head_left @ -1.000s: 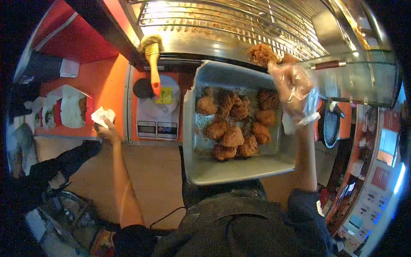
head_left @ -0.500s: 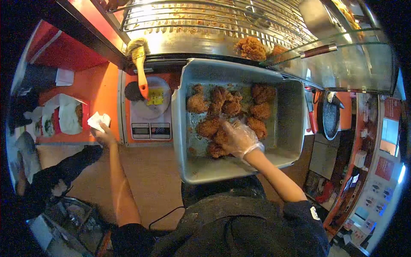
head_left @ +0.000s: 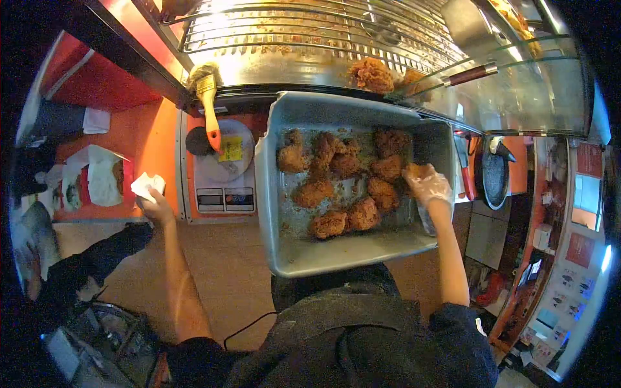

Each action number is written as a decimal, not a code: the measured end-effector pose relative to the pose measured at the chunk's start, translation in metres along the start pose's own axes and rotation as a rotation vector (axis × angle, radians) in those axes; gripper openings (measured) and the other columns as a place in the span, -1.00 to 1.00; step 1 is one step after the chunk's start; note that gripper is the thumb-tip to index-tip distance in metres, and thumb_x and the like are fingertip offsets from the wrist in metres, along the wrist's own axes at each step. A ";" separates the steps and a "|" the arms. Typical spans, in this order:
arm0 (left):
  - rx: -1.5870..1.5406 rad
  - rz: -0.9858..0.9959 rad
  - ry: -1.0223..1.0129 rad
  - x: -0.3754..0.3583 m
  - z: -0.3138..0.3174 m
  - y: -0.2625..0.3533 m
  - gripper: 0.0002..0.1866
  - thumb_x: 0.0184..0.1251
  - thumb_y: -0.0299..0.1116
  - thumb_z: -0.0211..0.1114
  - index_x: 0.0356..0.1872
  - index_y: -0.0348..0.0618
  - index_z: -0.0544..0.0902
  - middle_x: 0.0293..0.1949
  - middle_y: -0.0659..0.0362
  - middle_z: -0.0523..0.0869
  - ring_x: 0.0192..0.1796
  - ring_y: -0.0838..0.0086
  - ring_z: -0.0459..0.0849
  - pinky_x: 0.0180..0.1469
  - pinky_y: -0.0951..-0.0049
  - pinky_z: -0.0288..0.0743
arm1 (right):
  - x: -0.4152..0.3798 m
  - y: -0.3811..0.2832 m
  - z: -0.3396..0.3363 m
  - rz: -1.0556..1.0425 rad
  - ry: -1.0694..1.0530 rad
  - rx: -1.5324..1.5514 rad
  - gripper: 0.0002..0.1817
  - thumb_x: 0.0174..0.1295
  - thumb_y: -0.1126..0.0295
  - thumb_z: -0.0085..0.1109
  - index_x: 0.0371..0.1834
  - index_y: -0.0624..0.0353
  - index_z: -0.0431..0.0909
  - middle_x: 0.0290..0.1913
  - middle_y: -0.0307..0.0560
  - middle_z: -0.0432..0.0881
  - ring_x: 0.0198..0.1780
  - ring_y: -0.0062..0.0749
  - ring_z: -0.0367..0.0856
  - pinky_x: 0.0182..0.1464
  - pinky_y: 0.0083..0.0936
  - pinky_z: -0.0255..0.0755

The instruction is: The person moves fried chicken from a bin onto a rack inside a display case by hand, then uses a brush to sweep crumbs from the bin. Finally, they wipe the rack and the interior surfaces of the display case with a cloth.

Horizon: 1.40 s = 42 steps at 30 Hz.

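My left hand [head_left: 156, 205] is closed round a folded white paper [head_left: 148, 185] at the orange counter's edge. My right hand [head_left: 432, 187], in a clear plastic glove, is inside the right end of a deep grey tub [head_left: 309, 264], near its wall. Its fingers are curled, with orange-brown colour at the tips; whether that is a piece of food I cannot make out. Several fried chicken pieces [head_left: 363, 214] lie apart on the crumb-strewn tub floor, left of this hand. The nearest is a chicken piece [head_left: 383, 193] beside the gloved fingers.
Behind the tub is a lit wire rack [head_left: 272, 48] with a chicken piece [head_left: 372, 74] at its edge and a glass panel [head_left: 530, 90]. To the left are a brush [head_left: 207, 103] and a scale [head_left: 226, 199]. A dark oval dish [head_left: 495, 181] is at right.
My right hand has moved right, from above the chicken to the tub's right side, uncovering pieces in the front middle. My left hand keeps the paper in almost the same place.
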<state>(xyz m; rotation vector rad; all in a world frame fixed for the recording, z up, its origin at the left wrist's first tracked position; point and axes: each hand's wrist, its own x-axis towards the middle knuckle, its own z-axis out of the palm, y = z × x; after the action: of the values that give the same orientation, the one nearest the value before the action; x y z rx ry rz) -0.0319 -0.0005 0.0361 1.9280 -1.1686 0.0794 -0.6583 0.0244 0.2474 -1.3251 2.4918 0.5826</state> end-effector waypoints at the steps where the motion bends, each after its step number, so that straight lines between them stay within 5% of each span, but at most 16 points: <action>1: -0.023 -0.040 -0.024 0.001 -0.002 0.004 -0.66 0.29 -0.27 0.11 -0.11 -0.38 0.55 -0.19 -0.16 0.62 -0.14 -0.03 0.60 -0.11 0.12 0.46 | -0.002 -0.009 -0.001 0.052 -0.035 -0.055 -0.18 0.05 -0.25 0.08 0.29 0.06 0.32 0.08 0.24 0.53 0.12 -0.08 0.53 0.11 -0.21 0.42; 2: -0.020 -0.006 -0.001 0.001 -0.002 0.009 -0.66 0.29 -0.27 0.10 -0.11 -0.38 0.55 -0.19 -0.16 0.62 -0.15 -0.03 0.60 -0.12 0.12 0.46 | 0.002 -0.001 0.012 0.040 -0.058 -0.038 -0.07 -0.01 -0.33 0.10 0.36 0.02 0.23 0.13 0.23 0.48 0.18 -0.03 0.45 0.17 -0.19 0.35; 6: 0.016 0.077 0.063 0.003 -0.002 0.026 -0.67 0.30 -0.28 0.09 -0.13 -0.40 0.55 -0.21 -0.18 0.61 -0.17 -0.05 0.58 -0.13 0.12 0.45 | -0.028 -0.032 -0.006 -0.161 0.357 -0.142 -0.35 0.07 -0.15 0.19 0.11 0.08 0.47 -0.22 0.10 0.54 -0.18 0.01 0.55 -0.16 -0.13 0.45; 9: 0.076 0.095 0.065 0.002 -0.002 0.016 -0.67 0.30 -0.29 0.10 -0.15 -0.43 0.54 -0.21 -0.20 0.59 -0.15 -0.07 0.56 -0.11 0.09 0.42 | -0.037 -0.083 -0.012 -0.537 0.261 0.080 -0.18 0.00 -0.27 0.16 0.24 0.04 0.33 0.01 0.10 0.51 0.04 0.03 0.48 0.12 -0.16 0.36; 11: 0.048 0.087 0.061 -0.001 0.006 -0.013 -0.67 0.29 -0.29 0.10 -0.16 -0.44 0.53 -0.21 -0.22 0.57 -0.14 -0.09 0.54 -0.09 0.08 0.41 | -0.041 -0.117 0.001 -0.459 -0.031 0.121 -0.09 0.03 -0.25 0.18 0.35 0.09 0.18 0.09 0.26 0.46 0.12 0.11 0.44 0.16 -0.11 0.33; 15: -0.070 0.036 0.081 0.001 0.013 -0.013 -0.66 0.28 -0.28 0.11 -0.17 -0.46 0.52 -0.20 -0.25 0.54 -0.13 -0.14 0.49 -0.07 0.04 0.37 | -0.004 -0.136 0.063 -0.358 -0.088 0.144 0.09 -0.03 -0.11 0.30 0.42 0.29 -0.08 0.09 0.33 0.45 0.07 0.15 0.48 0.09 -0.08 0.39; 17: -0.033 0.034 0.046 0.001 0.008 -0.015 -0.64 0.28 -0.26 0.11 -0.17 -0.46 0.52 -0.20 -0.25 0.54 -0.13 -0.15 0.50 -0.08 0.04 0.37 | -0.005 -0.132 0.071 -0.337 0.007 0.192 0.10 -0.09 -0.05 0.34 0.44 0.14 -0.10 0.06 0.33 0.47 0.03 0.15 0.51 0.03 -0.09 0.44; 19: 0.006 -0.002 0.019 0.001 0.005 -0.018 -0.64 0.28 -0.25 0.10 -0.15 -0.44 0.51 -0.22 -0.24 0.55 -0.13 -0.13 0.52 -0.09 0.03 0.38 | -0.026 -0.127 0.040 -0.360 -0.012 0.202 0.07 -0.11 -0.05 0.35 0.44 0.06 -0.04 0.05 0.34 0.47 0.01 0.16 0.52 0.02 -0.08 0.44; 20: 0.024 0.030 0.035 0.000 0.005 -0.017 -0.64 0.28 -0.25 0.09 -0.14 -0.43 0.51 -0.22 -0.23 0.55 -0.13 -0.12 0.52 -0.10 0.03 0.39 | -0.026 -0.119 0.044 -0.401 0.157 0.231 0.01 -0.15 -0.05 0.37 0.41 -0.03 0.07 0.05 0.26 0.49 0.01 0.12 0.53 0.03 -0.09 0.44; 23: -0.010 -0.014 0.030 0.002 -0.003 0.025 -0.65 0.28 -0.28 0.07 -0.13 -0.43 0.50 -0.21 -0.23 0.55 -0.13 -0.12 0.52 -0.09 0.04 0.39 | -0.031 -0.103 0.025 -0.392 0.148 0.365 -0.13 -0.16 -0.05 0.37 0.27 0.02 0.27 0.09 0.14 0.49 0.05 0.04 0.52 0.08 -0.12 0.42; 24: -0.034 -0.052 0.017 0.003 -0.009 0.037 -0.66 0.28 -0.29 0.07 -0.12 -0.43 0.50 -0.21 -0.23 0.55 -0.13 -0.12 0.52 -0.09 0.04 0.39 | -0.039 -0.097 0.017 -0.430 0.238 0.362 -0.30 -0.08 0.07 0.35 0.18 -0.03 0.35 0.04 0.12 0.52 0.05 0.05 0.50 0.10 -0.18 0.41; 28: 0.042 0.083 0.050 0.001 0.003 -0.005 -0.66 0.29 -0.30 0.04 -0.11 -0.43 0.51 -0.19 -0.18 0.57 -0.14 -0.10 0.54 -0.09 0.06 0.39 | -0.020 -0.071 0.058 -0.510 0.200 0.537 -0.40 -0.02 0.04 0.31 0.09 -0.01 0.40 -0.02 0.11 0.55 0.10 0.05 0.45 0.07 -0.15 0.39; 32: -0.007 -0.097 0.033 -0.001 0.003 0.007 -0.66 0.29 -0.29 0.05 -0.13 -0.43 0.53 -0.17 -0.18 0.57 -0.10 -0.07 0.52 -0.06 0.07 0.37 | -0.022 -0.069 0.048 -0.534 0.131 0.489 -0.39 -0.03 0.01 0.31 0.08 0.03 0.42 0.04 0.15 0.52 0.12 0.07 0.43 0.07 -0.14 0.39; 35: -0.147 0.002 0.082 -0.005 0.019 -0.025 -0.66 0.29 -0.29 0.05 -0.12 -0.42 0.53 -0.18 -0.19 0.57 -0.09 -0.07 0.51 -0.07 0.06 0.37 | -0.018 -0.081 0.068 -0.440 0.355 0.352 -0.42 -0.06 0.04 0.36 0.02 0.05 0.49 -0.17 0.04 0.63 -0.09 -0.02 0.58 -0.02 -0.19 0.45; 38: -0.143 -0.051 0.063 -0.008 0.027 -0.049 -0.66 0.28 -0.28 0.05 -0.13 -0.40 0.54 -0.19 -0.19 0.56 -0.10 -0.10 0.51 -0.07 0.05 0.37 | -0.025 -0.094 0.066 -0.358 0.350 0.185 -0.35 -0.15 0.02 0.41 0.04 0.05 0.48 -0.16 0.03 0.63 -0.15 -0.01 0.61 -0.06 -0.18 0.48; 42: -0.007 -0.010 0.045 0.001 -0.001 0.012 -0.65 0.28 -0.25 0.05 -0.14 -0.39 0.53 -0.19 -0.19 0.54 -0.11 -0.10 0.51 -0.09 0.04 0.38 | -0.031 -0.089 0.040 -0.418 0.068 0.553 -0.47 -0.03 0.18 0.41 0.00 0.09 0.45 -0.13 -0.03 0.62 -0.14 -0.17 0.61 -0.01 -0.28 0.50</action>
<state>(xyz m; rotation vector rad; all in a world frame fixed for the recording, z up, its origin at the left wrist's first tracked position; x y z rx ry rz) -0.0397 -0.0024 0.0446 1.9162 -1.1284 0.1131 -0.5655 0.0210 0.2046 -1.5615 2.0913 -0.2316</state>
